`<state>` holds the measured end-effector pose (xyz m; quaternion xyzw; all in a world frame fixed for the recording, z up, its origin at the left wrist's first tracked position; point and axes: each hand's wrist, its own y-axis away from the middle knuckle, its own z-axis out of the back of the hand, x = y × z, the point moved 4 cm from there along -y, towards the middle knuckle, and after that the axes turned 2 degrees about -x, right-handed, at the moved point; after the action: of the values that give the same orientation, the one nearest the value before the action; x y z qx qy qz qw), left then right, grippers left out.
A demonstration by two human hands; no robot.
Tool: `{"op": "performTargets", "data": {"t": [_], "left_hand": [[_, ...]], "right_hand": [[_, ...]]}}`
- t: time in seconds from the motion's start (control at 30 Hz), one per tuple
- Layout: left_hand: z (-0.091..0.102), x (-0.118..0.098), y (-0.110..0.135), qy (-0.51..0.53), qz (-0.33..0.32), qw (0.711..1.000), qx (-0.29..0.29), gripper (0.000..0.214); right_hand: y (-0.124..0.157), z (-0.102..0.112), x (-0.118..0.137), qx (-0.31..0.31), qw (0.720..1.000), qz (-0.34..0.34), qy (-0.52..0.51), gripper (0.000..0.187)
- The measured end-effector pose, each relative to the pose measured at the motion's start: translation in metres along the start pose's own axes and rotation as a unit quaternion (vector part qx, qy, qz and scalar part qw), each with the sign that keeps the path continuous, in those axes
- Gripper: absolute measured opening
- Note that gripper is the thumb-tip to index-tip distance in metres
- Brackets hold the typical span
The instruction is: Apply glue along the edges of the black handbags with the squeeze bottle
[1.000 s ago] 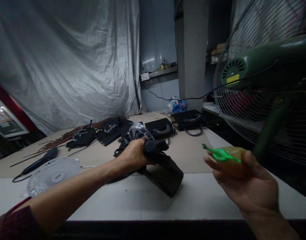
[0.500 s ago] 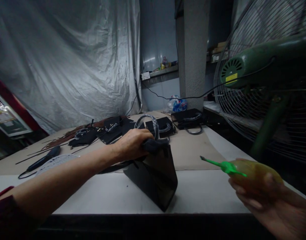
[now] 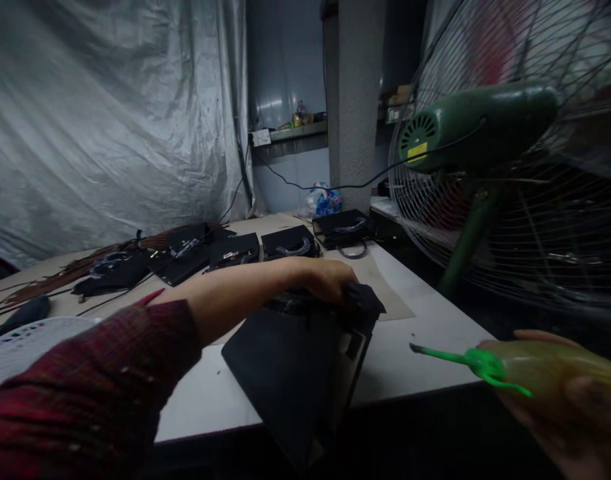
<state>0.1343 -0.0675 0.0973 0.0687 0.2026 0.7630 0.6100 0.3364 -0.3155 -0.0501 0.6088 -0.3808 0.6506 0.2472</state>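
My left hand [image 3: 330, 279] is closed on the top of a black handbag [image 3: 285, 367], its fingers partly hidden behind the bag's upper edge. The bag stands tilted at the table's front edge, with its lower corner past that edge and its side turned towards me. In my right hand [image 3: 560, 413] is a yellowish squeeze bottle [image 3: 555, 367] with a green nozzle and a dark tip. The nozzle points left towards the bag and stays apart from it.
Several black bags [image 3: 290, 243] with plastic-wrapped handles lie across the table [image 3: 425, 340]. Brown strips [image 3: 75, 267] lie at the back left. A white basket [image 3: 30, 347] stands left, beside a dark tool with a cord. A large green fan [image 3: 480, 127] rises at the right.
My left hand has moved right with the handbag, which has turned and come nearer the table's front edge. The bottle has shifted right and slightly down. My view has swung to the right.
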Motion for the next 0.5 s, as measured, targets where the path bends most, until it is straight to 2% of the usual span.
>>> {"op": "performTargets", "data": {"t": [0.1,0.23,0.37,0.5], "left_hand": [[-0.030,-0.001,-0.049,-0.003,0.001,1.000,0.028,0.024],[-0.062,0.004,-0.086,-0.003,0.013,0.998,0.054,0.029],[-0.069,0.016,-0.097,-0.007,0.036,0.998,0.042,0.035],[-0.072,0.019,-0.103,-0.020,0.059,0.997,0.041,0.040]], "right_hand": [[0.006,0.008,-0.001,-0.034,0.989,-0.112,-0.086,0.051],[0.010,0.009,0.001,-0.048,0.991,-0.116,-0.053,0.064],[0.011,-0.005,0.001,-0.032,0.996,-0.075,0.032,0.064],[0.007,-0.024,0.010,-0.014,0.992,0.024,0.122,0.051]]}}
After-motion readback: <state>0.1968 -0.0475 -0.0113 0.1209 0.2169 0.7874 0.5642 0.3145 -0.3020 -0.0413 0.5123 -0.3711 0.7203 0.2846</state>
